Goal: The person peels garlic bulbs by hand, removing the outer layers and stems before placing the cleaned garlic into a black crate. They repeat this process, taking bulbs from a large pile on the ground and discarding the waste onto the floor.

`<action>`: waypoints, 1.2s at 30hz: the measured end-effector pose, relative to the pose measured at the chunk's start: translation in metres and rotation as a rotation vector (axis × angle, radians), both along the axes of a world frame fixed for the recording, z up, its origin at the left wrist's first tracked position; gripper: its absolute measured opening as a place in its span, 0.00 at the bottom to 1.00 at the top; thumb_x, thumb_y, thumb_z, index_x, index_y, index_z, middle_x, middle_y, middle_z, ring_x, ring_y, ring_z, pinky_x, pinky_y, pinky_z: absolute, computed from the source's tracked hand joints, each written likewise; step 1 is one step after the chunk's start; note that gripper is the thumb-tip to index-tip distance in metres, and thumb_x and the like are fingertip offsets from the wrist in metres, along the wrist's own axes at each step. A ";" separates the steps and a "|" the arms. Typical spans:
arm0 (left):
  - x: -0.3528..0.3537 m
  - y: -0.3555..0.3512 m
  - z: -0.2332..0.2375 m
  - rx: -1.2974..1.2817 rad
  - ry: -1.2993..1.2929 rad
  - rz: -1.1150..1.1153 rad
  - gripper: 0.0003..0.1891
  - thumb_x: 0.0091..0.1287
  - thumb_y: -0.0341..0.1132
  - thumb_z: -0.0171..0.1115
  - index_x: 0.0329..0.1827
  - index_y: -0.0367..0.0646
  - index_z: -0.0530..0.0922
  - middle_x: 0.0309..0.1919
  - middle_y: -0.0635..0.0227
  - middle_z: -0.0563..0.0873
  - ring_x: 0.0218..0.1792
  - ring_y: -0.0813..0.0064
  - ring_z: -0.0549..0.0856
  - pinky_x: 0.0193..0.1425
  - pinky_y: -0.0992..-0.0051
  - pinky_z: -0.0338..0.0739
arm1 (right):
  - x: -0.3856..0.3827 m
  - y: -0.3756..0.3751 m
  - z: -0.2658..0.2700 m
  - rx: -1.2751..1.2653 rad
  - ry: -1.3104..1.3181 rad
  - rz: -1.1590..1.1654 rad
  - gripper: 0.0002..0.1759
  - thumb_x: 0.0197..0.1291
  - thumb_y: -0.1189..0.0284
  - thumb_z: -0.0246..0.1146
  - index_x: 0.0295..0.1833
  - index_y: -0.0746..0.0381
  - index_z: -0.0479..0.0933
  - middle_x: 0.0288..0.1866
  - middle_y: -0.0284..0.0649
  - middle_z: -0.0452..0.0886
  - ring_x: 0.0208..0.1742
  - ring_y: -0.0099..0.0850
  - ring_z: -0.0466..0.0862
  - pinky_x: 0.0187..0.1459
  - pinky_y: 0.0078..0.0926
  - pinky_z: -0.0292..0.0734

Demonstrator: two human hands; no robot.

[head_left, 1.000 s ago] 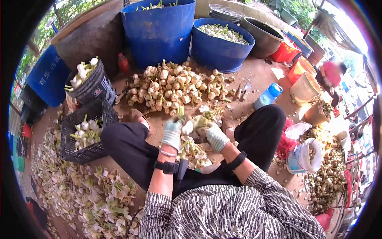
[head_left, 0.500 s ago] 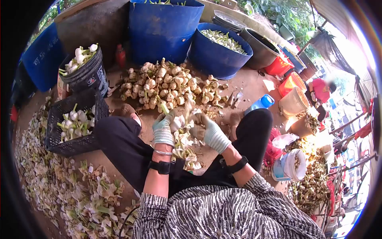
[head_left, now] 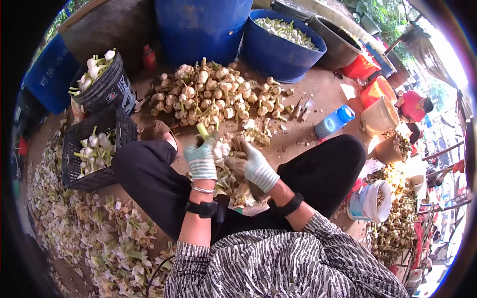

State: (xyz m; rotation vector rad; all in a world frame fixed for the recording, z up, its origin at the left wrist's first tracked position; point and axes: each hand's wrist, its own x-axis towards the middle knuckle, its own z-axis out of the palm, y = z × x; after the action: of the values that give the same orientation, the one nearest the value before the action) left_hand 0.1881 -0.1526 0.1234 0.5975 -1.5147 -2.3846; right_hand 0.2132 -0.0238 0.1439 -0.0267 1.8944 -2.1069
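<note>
My left hand (head_left: 200, 158), in a striped glove, is closed around a garlic bulb (head_left: 221, 150). Its white side shows beside the fingers and a cut green stem sticks up above them. Close on the bulb's right is my gloved right hand (head_left: 256, 168), its fingers curled; what is in them, if anything, is hidden. Below both hands lie pale garlic peelings (head_left: 231, 186) between my legs. In front of me is a heap of unpeeled garlic bulbs (head_left: 213, 94) on the ground.
A black crate (head_left: 92, 183) and a black bucket (head_left: 112, 92), both with peeled garlic, stand at left. Peelings (head_left: 109, 238) cover the ground there. Blue tubs (head_left: 278, 59) stand behind the heap. A blue bottle (head_left: 334, 123), buckets (head_left: 380, 116) and another person (head_left: 415, 106) are at right.
The view has shifted slightly and my right knee has moved outward to the right. My right hand has come down and in against the bulb. The left hand still holds the garlic.
</note>
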 end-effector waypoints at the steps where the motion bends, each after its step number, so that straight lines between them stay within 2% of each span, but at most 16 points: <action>1: 0.005 0.007 0.011 0.046 0.009 -0.056 0.07 0.55 0.30 0.66 0.31 0.35 0.78 0.22 0.72 0.78 0.21 0.84 0.75 0.22 0.82 0.69 | -0.010 -0.001 -0.009 0.003 0.039 -0.004 0.15 0.53 0.78 0.63 0.47 0.68 0.70 0.30 0.32 0.74 0.31 0.17 0.72 0.29 0.16 0.70; 3: -0.004 0.011 -0.012 0.083 -0.002 -0.040 0.08 0.57 0.32 0.65 0.30 0.35 0.79 0.23 0.73 0.79 0.22 0.84 0.75 0.26 0.82 0.71 | -0.021 -0.007 -0.018 0.137 0.191 -0.080 0.12 0.50 0.80 0.64 0.41 0.68 0.72 0.30 0.31 0.73 0.28 0.17 0.69 0.28 0.13 0.67; 7: -0.006 0.004 -0.020 0.421 -0.021 -0.058 0.11 0.60 0.38 0.63 0.32 0.37 0.77 0.26 0.67 0.81 0.27 0.76 0.80 0.31 0.78 0.78 | -0.024 0.012 -0.043 -0.250 -0.242 -0.100 0.10 0.53 0.83 0.59 0.43 0.69 0.72 0.31 0.31 0.75 0.33 0.15 0.70 0.32 0.11 0.70; 9: -0.011 -0.001 -0.049 0.656 0.090 -0.167 0.11 0.61 0.40 0.61 0.32 0.40 0.75 0.26 0.65 0.81 0.28 0.73 0.81 0.31 0.75 0.78 | -0.017 0.023 -0.102 0.318 0.000 -0.009 0.11 0.52 0.82 0.58 0.43 0.68 0.74 0.30 0.33 0.78 0.32 0.20 0.74 0.34 0.16 0.73; 10: -0.006 0.007 -0.008 0.727 0.069 -0.141 0.12 0.62 0.41 0.60 0.33 0.40 0.74 0.27 0.64 0.81 0.27 0.73 0.80 0.29 0.74 0.77 | -0.018 0.035 -0.141 0.606 0.073 0.072 0.12 0.51 0.81 0.58 0.44 0.67 0.75 0.31 0.36 0.80 0.32 0.22 0.77 0.36 0.19 0.75; 12: -0.015 -0.007 -0.021 0.596 0.088 -0.165 0.13 0.63 0.42 0.58 0.32 0.40 0.74 0.27 0.64 0.81 0.25 0.74 0.80 0.27 0.76 0.76 | -0.013 0.053 -0.142 0.855 -0.017 0.291 0.11 0.48 0.70 0.60 0.38 0.63 0.78 0.37 0.49 0.81 0.39 0.42 0.81 0.41 0.35 0.75; 14: -0.019 -0.003 -0.017 0.638 -0.073 0.001 0.13 0.64 0.41 0.56 0.29 0.41 0.73 0.21 0.68 0.78 0.19 0.74 0.78 0.22 0.76 0.73 | -0.008 0.049 -0.156 0.507 0.002 0.267 0.08 0.51 0.72 0.59 0.37 0.63 0.78 0.31 0.41 0.82 0.32 0.34 0.81 0.37 0.29 0.74; 16: -0.021 -0.015 -0.062 0.726 -0.047 -0.124 0.12 0.64 0.40 0.57 0.28 0.41 0.73 0.19 0.69 0.77 0.19 0.75 0.77 0.22 0.77 0.72 | -0.027 0.033 -0.092 0.169 -0.190 0.288 0.10 0.55 0.74 0.57 0.42 0.65 0.75 0.28 0.32 0.77 0.28 0.24 0.75 0.32 0.22 0.72; 18: -0.020 -0.006 -0.055 0.486 -0.004 -0.262 0.09 0.62 0.37 0.59 0.29 0.40 0.75 0.20 0.70 0.78 0.19 0.78 0.76 0.21 0.80 0.69 | -0.040 0.022 -0.073 -0.158 -0.349 0.137 0.15 0.58 0.73 0.58 0.50 0.67 0.70 0.32 0.26 0.70 0.32 0.15 0.68 0.35 0.13 0.68; 19: -0.027 0.012 -0.034 0.089 -0.269 0.027 0.08 0.60 0.35 0.62 0.31 0.39 0.77 0.22 0.70 0.79 0.18 0.80 0.75 0.20 0.82 0.67 | -0.045 0.017 -0.063 -0.248 -0.290 0.079 0.16 0.57 0.75 0.59 0.51 0.67 0.70 0.36 0.29 0.73 0.34 0.17 0.71 0.37 0.14 0.69; 22: -0.029 0.014 -0.041 -0.088 -0.303 0.018 0.07 0.59 0.33 0.62 0.31 0.38 0.77 0.22 0.71 0.79 0.18 0.81 0.76 0.20 0.84 0.68 | -0.053 0.006 -0.066 0.171 -0.023 0.041 0.17 0.53 0.79 0.60 0.49 0.68 0.71 0.38 0.34 0.78 0.38 0.19 0.74 0.40 0.17 0.71; 24: -0.025 0.009 -0.051 -0.058 -0.326 0.019 0.10 0.60 0.36 0.62 0.33 0.38 0.77 0.25 0.67 0.81 0.23 0.77 0.79 0.25 0.81 0.73 | -0.051 0.006 -0.084 0.052 -0.132 -0.024 0.16 0.51 0.79 0.59 0.48 0.68 0.72 0.38 0.36 0.79 0.38 0.21 0.76 0.40 0.18 0.72; 26: -0.020 -0.005 -0.076 0.504 -0.171 0.037 0.14 0.61 0.42 0.61 0.35 0.38 0.76 0.30 0.64 0.81 0.29 0.73 0.81 0.32 0.76 0.77 | -0.045 0.014 -0.123 0.098 -0.197 -0.032 0.14 0.50 0.81 0.57 0.46 0.67 0.74 0.37 0.38 0.81 0.38 0.23 0.78 0.41 0.18 0.73; 28: -0.023 -0.009 -0.067 0.455 -0.143 -0.015 0.17 0.61 0.46 0.60 0.37 0.38 0.75 0.33 0.62 0.81 0.32 0.70 0.81 0.36 0.70 0.79 | -0.042 0.028 -0.125 0.277 -0.207 0.021 0.13 0.51 0.83 0.55 0.44 0.67 0.75 0.36 0.38 0.81 0.38 0.22 0.78 0.40 0.19 0.73; 32: -0.024 -0.003 -0.062 0.440 -0.233 -0.019 0.17 0.61 0.44 0.60 0.38 0.37 0.75 0.32 0.63 0.81 0.31 0.70 0.81 0.35 0.71 0.78 | -0.053 0.017 -0.093 -0.052 -0.377 0.098 0.23 0.55 0.77 0.59 0.57 0.66 0.68 0.39 0.31 0.77 0.35 0.17 0.73 0.35 0.15 0.72; 36: -0.026 0.012 -0.054 0.198 -0.216 -0.046 0.08 0.58 0.34 0.64 0.33 0.42 0.74 0.30 0.67 0.80 0.32 0.70 0.81 0.36 0.77 0.78 | -0.057 0.006 -0.095 -0.275 -0.488 -0.070 0.15 0.53 0.77 0.61 0.48 0.65 0.70 0.33 0.31 0.75 0.28 0.17 0.72 0.28 0.16 0.72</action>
State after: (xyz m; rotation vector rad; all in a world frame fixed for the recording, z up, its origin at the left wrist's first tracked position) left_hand 0.1624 -0.1403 0.0695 0.8993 -1.3935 -2.5967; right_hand 0.1559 -0.0182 0.0487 0.4560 1.3362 -2.1530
